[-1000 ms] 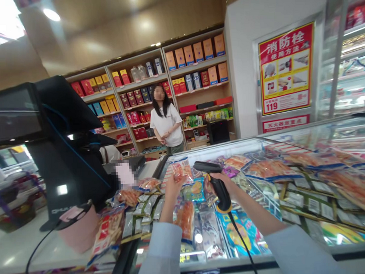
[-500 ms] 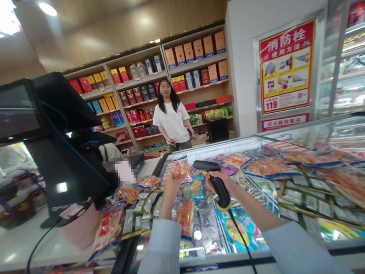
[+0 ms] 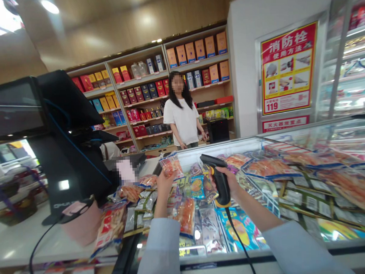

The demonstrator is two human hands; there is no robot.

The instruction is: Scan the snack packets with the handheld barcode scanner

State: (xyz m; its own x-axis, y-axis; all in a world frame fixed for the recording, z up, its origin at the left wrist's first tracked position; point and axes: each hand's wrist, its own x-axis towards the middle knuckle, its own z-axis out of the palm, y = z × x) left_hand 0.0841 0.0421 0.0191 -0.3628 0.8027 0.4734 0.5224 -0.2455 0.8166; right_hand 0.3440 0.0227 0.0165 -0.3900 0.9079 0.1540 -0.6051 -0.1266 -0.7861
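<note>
My left hand (image 3: 165, 185) grips a clear snack packet (image 3: 172, 166) with reddish-orange food inside, raised above the glass-topped freezer (image 3: 201, 250). In my right hand (image 3: 230, 181) is a black barcode scanner (image 3: 222, 187) with a yellow trim, its head pointing left toward the packet. A black cable runs down from its handle. Below my hands lie several packets, among them a reddish food packet (image 3: 186, 216), a blue packet with a yellow picture (image 3: 238, 229) and a small blue-yellow packet (image 3: 198, 187).
A black checkout terminal (image 3: 78, 156) stands at the left, with a pink container (image 3: 82, 224) on the white counter (image 3: 27, 242). More packets (image 3: 310, 202) cover the right side. A person in a white T-shirt (image 3: 183, 117) stands across, before shelves of boxes.
My left hand has shifted left with the packet, which is now turned and tilted. The scanner has moved slightly right and tipped. The person opposite has come closer and to the right.
</note>
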